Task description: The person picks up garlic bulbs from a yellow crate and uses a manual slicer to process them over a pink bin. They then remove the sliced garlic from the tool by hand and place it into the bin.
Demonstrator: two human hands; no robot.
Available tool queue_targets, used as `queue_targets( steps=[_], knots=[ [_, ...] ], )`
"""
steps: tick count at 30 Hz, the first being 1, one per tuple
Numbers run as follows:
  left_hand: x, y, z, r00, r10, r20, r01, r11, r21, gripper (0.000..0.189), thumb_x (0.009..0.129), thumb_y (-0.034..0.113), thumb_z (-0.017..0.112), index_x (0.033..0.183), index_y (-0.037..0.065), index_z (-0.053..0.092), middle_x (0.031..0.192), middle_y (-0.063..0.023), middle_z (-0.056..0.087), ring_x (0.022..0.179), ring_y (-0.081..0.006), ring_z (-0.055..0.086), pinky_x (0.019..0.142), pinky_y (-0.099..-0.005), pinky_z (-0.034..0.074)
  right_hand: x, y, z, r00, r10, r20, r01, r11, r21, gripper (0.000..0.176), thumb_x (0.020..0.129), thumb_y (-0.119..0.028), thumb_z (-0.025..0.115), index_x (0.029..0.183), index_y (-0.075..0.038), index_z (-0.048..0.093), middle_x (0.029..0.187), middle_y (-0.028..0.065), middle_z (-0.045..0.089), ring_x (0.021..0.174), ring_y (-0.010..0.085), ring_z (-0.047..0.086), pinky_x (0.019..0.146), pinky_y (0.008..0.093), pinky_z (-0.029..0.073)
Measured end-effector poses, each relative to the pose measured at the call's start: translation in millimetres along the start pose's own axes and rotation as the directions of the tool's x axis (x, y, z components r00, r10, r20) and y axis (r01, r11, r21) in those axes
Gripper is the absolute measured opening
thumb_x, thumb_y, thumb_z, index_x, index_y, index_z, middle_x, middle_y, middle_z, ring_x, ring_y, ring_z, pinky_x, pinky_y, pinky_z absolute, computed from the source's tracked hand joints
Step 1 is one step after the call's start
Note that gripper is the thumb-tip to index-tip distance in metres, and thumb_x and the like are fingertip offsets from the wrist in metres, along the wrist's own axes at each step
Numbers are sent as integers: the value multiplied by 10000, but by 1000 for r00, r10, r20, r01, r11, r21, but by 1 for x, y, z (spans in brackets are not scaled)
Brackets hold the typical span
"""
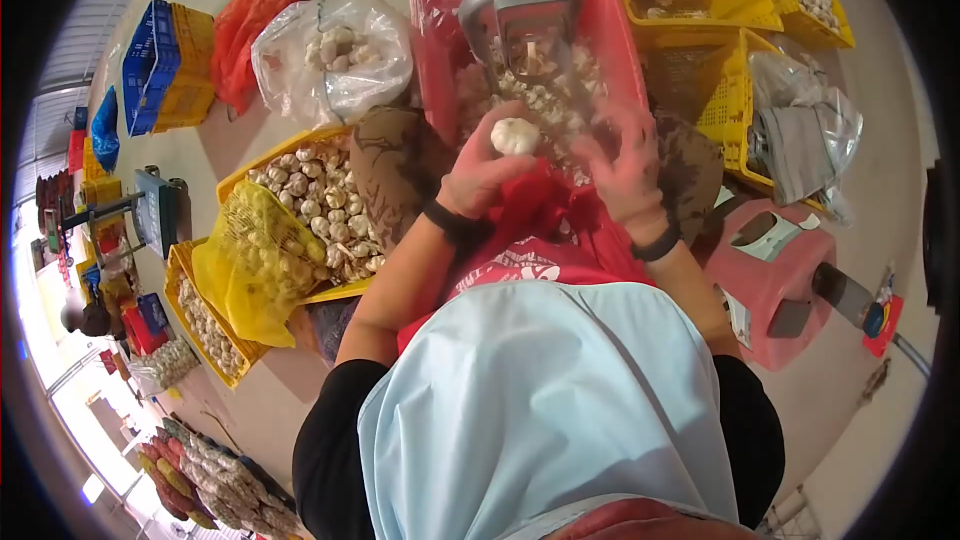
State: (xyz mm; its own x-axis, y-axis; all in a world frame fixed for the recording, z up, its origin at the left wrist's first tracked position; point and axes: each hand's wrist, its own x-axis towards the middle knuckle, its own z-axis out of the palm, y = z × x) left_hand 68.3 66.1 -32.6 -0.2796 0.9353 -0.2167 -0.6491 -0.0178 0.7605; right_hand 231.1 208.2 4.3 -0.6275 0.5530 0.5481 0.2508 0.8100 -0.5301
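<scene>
My left hand (478, 168) is closed around a white garlic bulb (515, 137), thumb and fingers on its sides. Slightly blurred, my right hand (628, 165) is beside it with fingers curved and apart; nothing shows between them. Just beyond both hands stands a pink tub (432, 60) holding loose garlic skins and pieces (575, 90). A grey metal frame with a handle (520, 0) sits over the tub's far part. Under my hands, red cloth (530, 210) lies across my lap.
At left, a yellow crate (240, 175) holds garlic bulbs (320, 200), with a yellow mesh bag (255, 250) over it. A clear bag (290, 50) stands farther off. At right are a yellow crate (725, 90) and a pink plastic stool (770, 290).
</scene>
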Motion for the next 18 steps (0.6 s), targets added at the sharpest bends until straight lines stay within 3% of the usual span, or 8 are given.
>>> queue_targets(
  steps=[1, 3, 5, 8, 9, 12, 18],
  knots=[
    [4, -1, -2, 1000, 6, 14, -6, 999, 40, 761, 759, -6, 724, 1419, 44, 349, 1200, -91, 573, 1054, -184, 580, 923, -291, 466, -1, 1, 4, 987, 133, 94, -133, 991, -1, 526, 826, -222, 702, 1266, -37, 481, 1112, 223, 590, 1003, 366, 572, 896, 457, 445],
    [10, -4, -1, 1000, 5, 4, -6, 1000, 21, 733, 757, -12, 715, 1401, 35, 369, 1188, -83, 577, 1049, -180, 579, 933, -298, 457, 4, 4, -1, 849, 334, 410, -385, 922, 46, 518, 843, -241, 687, 1257, -16, 471, 1112, 235, 600, 1011, 378, 586, 874, 462, 456],
    [21, 2, 3, 1000, -6, 17, 5, 999, 46, 708, 750, -20, 711, 1379, 27, 389, 1175, -75, 579, 1045, -178, 577, 939, -304, 451, 8, 8, -8, 701, 380, 603, -524, 849, 74, 475, 894, -246, 625, 1240, 18, 436, 1043, 246, 638, 933, 417, 630, 797, 441, 495],
    [35, 10, 7, 999, -22, 36, 19, 995, 96, 679, 737, -23, 713, 1346, 19, 417, 1152, -66, 584, 1036, -177, 575, 935, -309, 447, 19, -9, -27, 645, 387, 659, -614, 775, 147, 424, 922, -213, 585, 1226, 21, 402, 904, 223, 668, 792, 395, 666, 711, 401, 516],
    [38, 10, 7, 999, -7, 31, 5, 997, 81, 672, 733, -16, 716, 1338, 18, 423, 1144, -63, 586, 1032, -178, 576, 930, -309, 447, 21, -8, -29, 667, 331, 667, -526, 844, 107, 391, 939, -178, 557, 1221, 19, 371, 857, 208, 680, 757, 324, 694, 673, 376, 524],
    [43, 15, 14, 1000, 15, 12, -15, 1000, 14, 686, 718, 18, 736, 1332, 21, 430, 1136, -64, 589, 1021, -183, 577, 921, -316, 449, 22, -9, -28, 639, 341, 690, -578, 805, 137, 358, 945, -167, 548, 1193, 26, 376, 832, 201, 690, 780, 279, 703, 658, 365, 528],
    [41, 17, 18, 1000, -28, -5, 27, 989, -149, 696, 716, 73, 747, 1335, 30, 433, 1148, -67, 588, 1005, -184, 576, 888, -310, 452, 28, -14, -35, 553, 398, 732, -651, 755, 82, 355, 946, -172, 553, 1161, 31, 356, 811, 192, 693, 775, 297, 709, 645, 369, 531]
  ],
)
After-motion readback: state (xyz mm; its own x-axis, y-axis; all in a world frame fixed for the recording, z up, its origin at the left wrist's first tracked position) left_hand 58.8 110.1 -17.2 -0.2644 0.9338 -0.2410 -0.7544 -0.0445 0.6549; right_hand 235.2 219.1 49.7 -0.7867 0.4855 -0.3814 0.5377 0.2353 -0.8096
